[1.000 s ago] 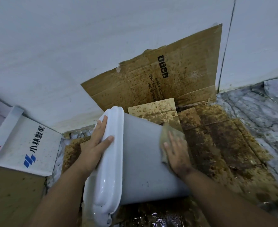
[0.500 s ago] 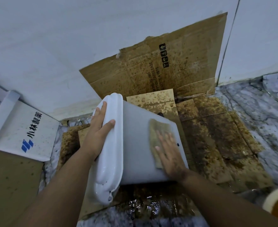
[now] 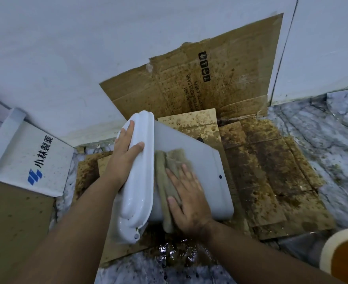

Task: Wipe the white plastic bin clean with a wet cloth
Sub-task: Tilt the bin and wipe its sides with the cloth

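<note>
Sideways on stained, soggy brown cardboard (image 3: 271,181) lies the white plastic bin (image 3: 199,173), its smooth matte wall facing up and its glossy, ribbed lid (image 3: 138,181) at the left end. The left hand (image 3: 126,154) grips that lid, fingers curled over its rim, while the right hand (image 3: 189,197) lies flat, fingers spread, pressing a crumpled olive-brown cloth (image 3: 169,167) on the bin's wall just beside the lid. Beyond the bin rises a plain pale wall (image 3: 87,48); right of it spreads grey veined marble floor (image 3: 332,150).
</note>
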Demonstrator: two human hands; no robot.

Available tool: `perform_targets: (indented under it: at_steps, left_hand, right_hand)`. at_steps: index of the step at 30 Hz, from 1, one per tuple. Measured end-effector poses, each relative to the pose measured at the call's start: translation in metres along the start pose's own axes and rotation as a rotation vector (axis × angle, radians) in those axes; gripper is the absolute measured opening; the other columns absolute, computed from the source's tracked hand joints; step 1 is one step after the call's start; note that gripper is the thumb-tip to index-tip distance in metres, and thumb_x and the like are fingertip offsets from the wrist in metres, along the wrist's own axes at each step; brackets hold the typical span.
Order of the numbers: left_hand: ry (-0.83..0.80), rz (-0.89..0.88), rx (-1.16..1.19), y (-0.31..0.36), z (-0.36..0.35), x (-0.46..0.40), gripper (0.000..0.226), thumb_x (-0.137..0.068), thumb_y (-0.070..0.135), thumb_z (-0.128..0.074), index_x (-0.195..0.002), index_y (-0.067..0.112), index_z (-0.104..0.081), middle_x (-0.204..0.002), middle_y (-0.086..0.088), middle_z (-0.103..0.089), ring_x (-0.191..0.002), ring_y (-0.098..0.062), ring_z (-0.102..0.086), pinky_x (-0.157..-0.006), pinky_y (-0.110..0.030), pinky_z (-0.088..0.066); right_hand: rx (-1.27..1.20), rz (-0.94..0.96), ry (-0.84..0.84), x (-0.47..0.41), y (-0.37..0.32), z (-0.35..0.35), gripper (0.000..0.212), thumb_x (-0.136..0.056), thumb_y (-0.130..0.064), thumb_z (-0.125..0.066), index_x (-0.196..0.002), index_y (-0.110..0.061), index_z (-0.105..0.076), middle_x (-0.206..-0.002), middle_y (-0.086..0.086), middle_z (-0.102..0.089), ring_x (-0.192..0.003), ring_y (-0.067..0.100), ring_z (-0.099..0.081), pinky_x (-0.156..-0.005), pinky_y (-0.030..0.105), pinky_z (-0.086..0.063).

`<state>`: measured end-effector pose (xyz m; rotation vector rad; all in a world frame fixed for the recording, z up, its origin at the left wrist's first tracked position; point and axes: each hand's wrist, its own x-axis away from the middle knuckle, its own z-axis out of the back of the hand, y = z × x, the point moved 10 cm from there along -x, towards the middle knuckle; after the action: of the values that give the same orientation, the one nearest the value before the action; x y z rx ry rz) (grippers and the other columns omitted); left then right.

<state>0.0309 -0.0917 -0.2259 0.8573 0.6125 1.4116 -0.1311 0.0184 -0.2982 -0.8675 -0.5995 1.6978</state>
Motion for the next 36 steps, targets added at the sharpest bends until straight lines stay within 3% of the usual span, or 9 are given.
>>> perform_targets:
  at_steps: [5,9,14,18,20,24,31,34,36]
  left_hand:
    - [-0.005,0.006,0.021,-0.008,0.005,0.003,0.075,-0.08,0.071,-0.047,-0.148,0.068,-0.015,-0.166,0.027,-0.008,-0.154,-0.003,-0.006,-0.125,-0.054,-0.013]
    - [-0.009,-0.007,-0.028,0.003,-0.003,-0.003,0.072,-0.08,0.073,-0.044,-0.144,0.074,-0.011,-0.168,0.023,-0.005,-0.155,-0.007,-0.004,-0.124,-0.055,-0.011]
    - [-0.009,-0.008,-0.017,0.001,-0.002,-0.006,0.075,-0.079,0.073,-0.044,-0.146,0.071,-0.012,-0.167,0.024,-0.006,-0.154,-0.002,0.0,-0.125,-0.05,-0.008]
    - [-0.023,-0.032,-0.011,0.005,-0.004,-0.006,0.07,-0.087,0.061,-0.044,-0.15,0.062,-0.012,-0.163,0.034,-0.006,-0.153,0.004,0.001,-0.125,-0.044,-0.007]
    - [-0.017,-0.028,-0.014,0.004,-0.003,-0.005,0.07,-0.088,0.061,-0.044,-0.15,0.063,-0.013,-0.163,0.035,-0.007,-0.152,0.005,0.0,-0.126,-0.044,-0.007]
    - [-0.008,0.0,-0.011,-0.002,0.002,-0.003,0.067,-0.079,0.072,-0.044,-0.138,0.079,-0.013,-0.164,0.032,-0.01,-0.154,0.0,-0.006,-0.125,-0.05,-0.012]
    - [-0.009,-0.023,-0.074,0.009,-0.009,-0.009,0.075,-0.079,0.076,-0.041,-0.146,0.071,-0.008,-0.168,0.022,-0.003,-0.156,-0.009,0.002,-0.124,-0.057,-0.007]
    - [-0.012,-0.024,-0.106,0.009,-0.012,-0.011,0.079,-0.078,0.078,-0.039,-0.149,0.068,-0.005,-0.169,0.02,0.0,-0.156,-0.011,0.005,-0.124,-0.058,-0.004]
    - [-0.018,-0.034,-0.111,0.012,-0.015,-0.013,0.081,-0.078,0.078,-0.039,-0.15,0.066,-0.006,-0.169,0.021,0.001,-0.156,-0.009,0.009,-0.124,-0.058,-0.003]
  right_hand:
    - [-0.01,-0.29,-0.019,0.042,0.127,0.001,0.06,-0.097,-0.066,-0.011,-0.153,-0.046,-0.007,-0.162,-0.017,-0.001,-0.155,0.016,0.005,-0.126,0.048,-0.006]
    - [-0.005,-0.436,-0.018,0.042,0.162,-0.003,0.067,-0.102,-0.055,-0.014,-0.157,-0.015,-0.02,-0.165,0.013,-0.016,-0.151,0.044,-0.013,-0.12,0.063,-0.017]
    - [0.007,0.018,-0.058,-0.014,0.02,0.0,0.065,-0.1,-0.037,-0.025,-0.159,-0.03,0.001,-0.169,0.001,0.001,-0.155,0.026,0.005,-0.124,0.051,-0.005]
    - [-0.061,0.156,-0.044,-0.041,-0.038,0.008,0.068,-0.094,-0.048,-0.044,-0.156,-0.025,-0.026,-0.168,-0.002,0.007,-0.155,0.018,-0.003,-0.119,0.044,-0.015]
    - [-0.123,0.093,-0.05,-0.044,-0.016,0.008,0.067,-0.089,-0.058,-0.047,-0.15,-0.036,-0.031,-0.168,-0.009,0.006,-0.155,0.015,-0.003,-0.118,0.043,-0.015]
    - [-0.069,-0.093,-0.085,-0.033,0.065,0.003,0.071,-0.09,-0.073,-0.031,-0.154,-0.048,-0.013,-0.165,-0.022,0.003,-0.153,0.008,0.011,-0.123,0.049,-0.006]
    - [-0.085,-0.67,-0.076,0.018,0.194,-0.003,0.068,-0.09,-0.071,-0.014,-0.152,-0.044,-0.005,-0.168,-0.001,-0.003,-0.155,0.028,0.006,-0.123,0.053,0.007]
    - [-0.006,-0.479,-0.056,-0.022,0.133,0.004,0.092,-0.085,-0.079,-0.007,-0.158,-0.024,-0.015,-0.167,0.011,-0.01,-0.154,0.034,-0.003,-0.125,0.049,-0.002]
    - [-0.102,-0.224,-0.019,-0.061,0.063,0.01,0.073,-0.091,-0.065,-0.016,-0.157,-0.033,-0.012,-0.168,-0.002,-0.004,-0.155,0.025,0.005,-0.125,0.041,0.002]
